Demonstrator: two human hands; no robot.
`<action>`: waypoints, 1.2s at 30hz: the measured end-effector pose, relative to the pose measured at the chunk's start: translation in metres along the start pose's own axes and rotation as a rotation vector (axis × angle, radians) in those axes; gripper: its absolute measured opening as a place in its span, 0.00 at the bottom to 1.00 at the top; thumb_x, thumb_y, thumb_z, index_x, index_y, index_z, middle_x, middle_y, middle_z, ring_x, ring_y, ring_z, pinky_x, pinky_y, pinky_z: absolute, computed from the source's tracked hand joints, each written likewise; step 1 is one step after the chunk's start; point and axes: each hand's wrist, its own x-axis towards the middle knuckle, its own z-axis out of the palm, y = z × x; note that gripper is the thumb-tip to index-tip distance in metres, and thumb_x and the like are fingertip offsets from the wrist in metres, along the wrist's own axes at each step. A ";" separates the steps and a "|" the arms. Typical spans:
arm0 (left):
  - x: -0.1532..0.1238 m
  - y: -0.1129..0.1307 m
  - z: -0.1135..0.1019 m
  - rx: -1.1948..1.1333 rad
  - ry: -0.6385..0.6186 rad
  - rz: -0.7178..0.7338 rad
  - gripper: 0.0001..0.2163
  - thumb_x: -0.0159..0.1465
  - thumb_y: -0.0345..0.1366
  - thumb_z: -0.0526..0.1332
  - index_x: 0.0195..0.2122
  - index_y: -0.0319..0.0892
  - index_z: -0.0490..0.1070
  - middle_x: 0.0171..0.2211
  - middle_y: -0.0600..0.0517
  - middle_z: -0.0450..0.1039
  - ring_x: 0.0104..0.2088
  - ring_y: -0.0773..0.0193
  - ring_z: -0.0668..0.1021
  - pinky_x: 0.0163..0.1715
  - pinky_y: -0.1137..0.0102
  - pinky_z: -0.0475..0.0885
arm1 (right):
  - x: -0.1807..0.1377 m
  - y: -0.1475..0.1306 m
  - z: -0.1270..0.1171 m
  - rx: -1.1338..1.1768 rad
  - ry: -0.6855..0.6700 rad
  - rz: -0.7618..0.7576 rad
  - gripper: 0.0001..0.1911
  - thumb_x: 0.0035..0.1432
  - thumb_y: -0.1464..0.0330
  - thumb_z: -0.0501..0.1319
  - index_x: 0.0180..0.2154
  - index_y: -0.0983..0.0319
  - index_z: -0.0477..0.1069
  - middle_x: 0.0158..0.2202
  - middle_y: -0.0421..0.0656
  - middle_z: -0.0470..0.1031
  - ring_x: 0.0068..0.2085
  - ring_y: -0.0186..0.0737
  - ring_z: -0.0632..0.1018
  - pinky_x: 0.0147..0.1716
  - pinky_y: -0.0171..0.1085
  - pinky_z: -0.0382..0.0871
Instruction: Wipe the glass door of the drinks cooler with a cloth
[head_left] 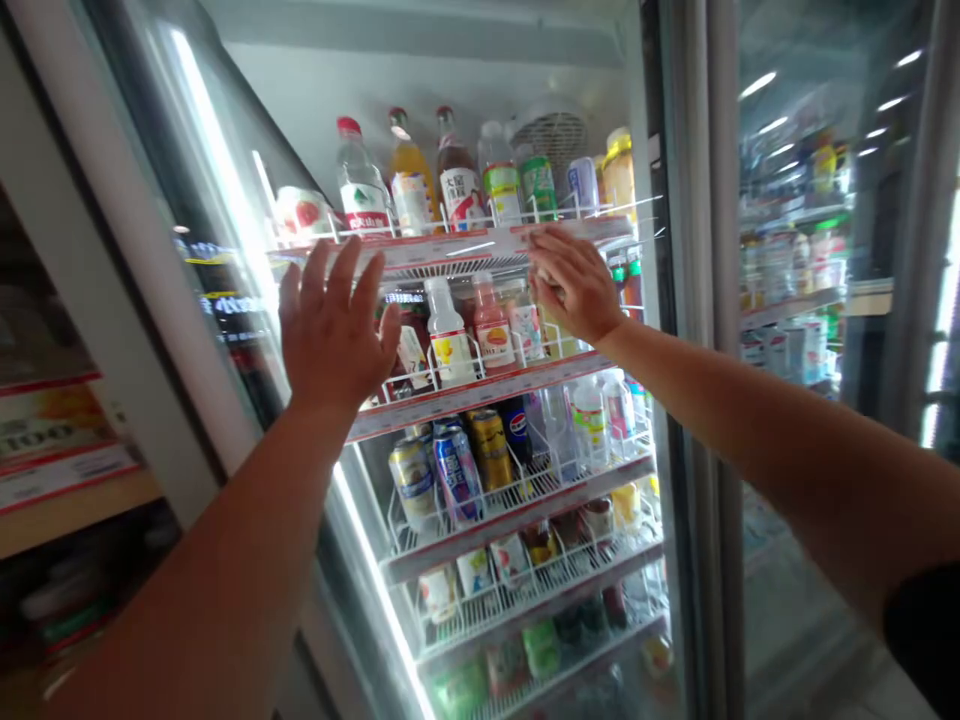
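Observation:
My left hand (334,335) is raised with its fingers spread, in front of the left end of the top shelf's label strip (420,252). Nothing shows in it. Farther right, my right hand (576,285) reaches to the same strip, fingers stretched and slightly bent, holding nothing that I can see. Whether either hand touches the strip I cannot tell. Above it stand a red-capped water bottle (361,180), an orange drink bottle (412,175) and a dark drink bottle (459,175). Between the hands, one shelf down, are a white bottle (448,335) and a pink bottle (491,325).
Lower wire shelves hold cans, such as a purple-blue can (457,475) and a gold can (491,450). A bright light strip (379,590) runs along the cooler's left side. At right is a metal door frame (709,330); a goods shelf (75,510) stands at left.

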 end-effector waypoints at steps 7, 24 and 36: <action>0.001 0.000 -0.001 -0.016 0.009 0.004 0.26 0.72 0.43 0.53 0.70 0.45 0.58 0.72 0.48 0.56 0.73 0.48 0.56 0.72 0.45 0.52 | -0.007 0.014 0.011 -0.060 0.203 0.247 0.25 0.72 0.63 0.50 0.67 0.53 0.62 0.67 0.44 0.67 0.70 0.49 0.66 0.70 0.57 0.59; 0.001 0.002 -0.002 -0.121 -0.028 -0.066 0.26 0.70 0.42 0.55 0.69 0.51 0.58 0.73 0.55 0.53 0.74 0.51 0.53 0.74 0.45 0.47 | 0.000 0.000 -0.012 0.025 0.018 0.067 0.29 0.66 0.73 0.51 0.67 0.54 0.64 0.68 0.42 0.67 0.71 0.49 0.63 0.72 0.57 0.58; 0.003 0.004 -0.004 -0.200 -0.059 -0.130 0.27 0.68 0.45 0.52 0.68 0.52 0.60 0.73 0.60 0.53 0.75 0.55 0.51 0.76 0.48 0.44 | -0.084 0.048 -0.038 -0.086 0.214 0.230 0.26 0.65 0.69 0.50 0.63 0.58 0.68 0.65 0.49 0.70 0.67 0.47 0.69 0.65 0.56 0.68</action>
